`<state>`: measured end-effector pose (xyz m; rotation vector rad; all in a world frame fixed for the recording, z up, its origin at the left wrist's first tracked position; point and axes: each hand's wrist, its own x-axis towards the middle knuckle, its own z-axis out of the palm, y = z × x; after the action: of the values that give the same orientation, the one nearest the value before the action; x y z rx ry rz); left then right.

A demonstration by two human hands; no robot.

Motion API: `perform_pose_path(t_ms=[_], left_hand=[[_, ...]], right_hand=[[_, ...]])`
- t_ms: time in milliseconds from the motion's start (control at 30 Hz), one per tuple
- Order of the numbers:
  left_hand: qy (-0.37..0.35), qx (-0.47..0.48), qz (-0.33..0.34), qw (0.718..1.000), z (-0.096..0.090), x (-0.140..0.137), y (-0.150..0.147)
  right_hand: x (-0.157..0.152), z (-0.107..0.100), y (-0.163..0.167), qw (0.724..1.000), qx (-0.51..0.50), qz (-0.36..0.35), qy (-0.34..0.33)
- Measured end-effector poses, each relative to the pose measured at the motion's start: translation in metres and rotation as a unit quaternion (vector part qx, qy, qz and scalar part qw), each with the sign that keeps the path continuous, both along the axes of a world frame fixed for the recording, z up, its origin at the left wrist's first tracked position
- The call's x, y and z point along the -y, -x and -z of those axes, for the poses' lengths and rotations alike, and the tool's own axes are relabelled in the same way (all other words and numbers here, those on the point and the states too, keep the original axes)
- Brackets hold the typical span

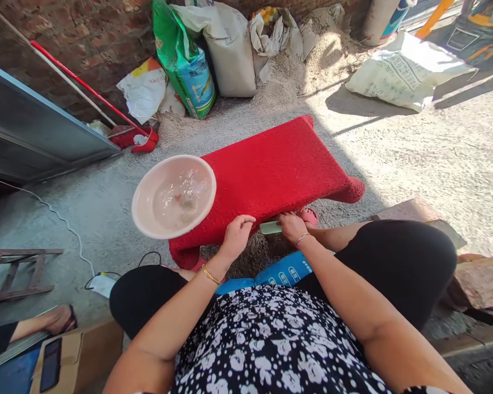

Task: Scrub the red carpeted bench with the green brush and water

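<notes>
A fuzzy red cloth (267, 169) covers a low bench in front of me and hangs over its sides. My left hand (237, 234) is at the near edge of the cloth, its fingers drawn together; whether they pinch the fabric is not clear. Beside it, at the same edge, my right hand (292, 227) is closed around a pale green flat piece (270, 227) that points left, towards my left hand. On the left end of the cloth stands a pale pink basin (143, 210) with water in it and a small reddish thing in the water.
Several sacks, including a green bag (189, 76), line the brick wall. A red dustpan (145, 143) stands on the left. A pale sack (398, 74) lies at the right. Left of me are a cardboard box (94, 355) with a phone (51, 364) and another person's foot (61, 318).
</notes>
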<state>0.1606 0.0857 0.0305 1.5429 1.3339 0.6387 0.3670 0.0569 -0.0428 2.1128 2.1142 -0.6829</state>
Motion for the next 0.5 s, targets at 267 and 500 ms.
perform_pose_path(t_ms=[267,500], left_hand=[[-0.090,-0.154,0.110,0.978,0.031,0.024,0.068],[-0.136,-0.261,0.152,0.944,0.056,0.034,0.081]], right_hand=[[0.007,0.016,0.000,0.999,0.015,-0.032,0.030],[-0.007,0.018,0.017,0.998,0.042,-0.028,0.024]])
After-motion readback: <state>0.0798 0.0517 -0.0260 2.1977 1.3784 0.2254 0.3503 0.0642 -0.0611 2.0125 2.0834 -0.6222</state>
